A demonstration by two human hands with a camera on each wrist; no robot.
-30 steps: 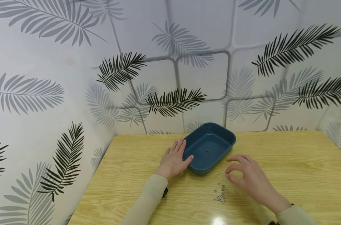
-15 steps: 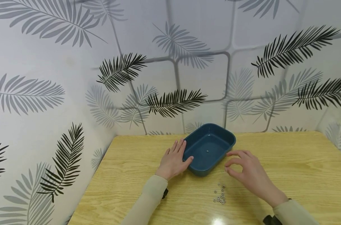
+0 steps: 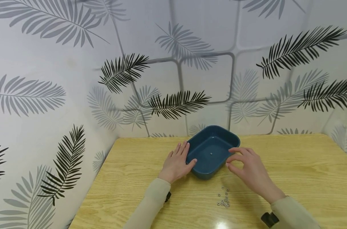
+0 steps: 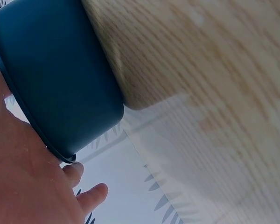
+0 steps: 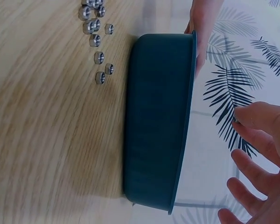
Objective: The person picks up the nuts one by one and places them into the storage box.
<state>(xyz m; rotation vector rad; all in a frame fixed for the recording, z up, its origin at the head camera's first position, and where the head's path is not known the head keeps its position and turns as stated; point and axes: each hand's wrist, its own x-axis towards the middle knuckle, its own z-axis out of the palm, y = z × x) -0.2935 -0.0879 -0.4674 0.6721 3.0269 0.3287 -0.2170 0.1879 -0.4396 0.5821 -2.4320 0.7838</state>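
Blue bin: one, rectangular with rounded corners, standing upright on the wooden table, right of centre in the head view. Its long axis ran from lower left to upper right of the frame. On its floor lay a lone metal ring.

Metal rings: a loose cluster on the table, below the bin in the head view, nearer the right hand.

Right hand: thumb and forefinger pinched tip to tip, other fingers loosely bent. A tiny grey piece showed between the tips, seemingly another ring, though too small to confirm. The right wrist view put the pinch above rim level, apart from the bin. Principal relation: the bin's hollow lay up and left of the pinch, across its lower-right long side.

Left hand: fingers extended, resting at the bin's left rim, opposite the pinch.
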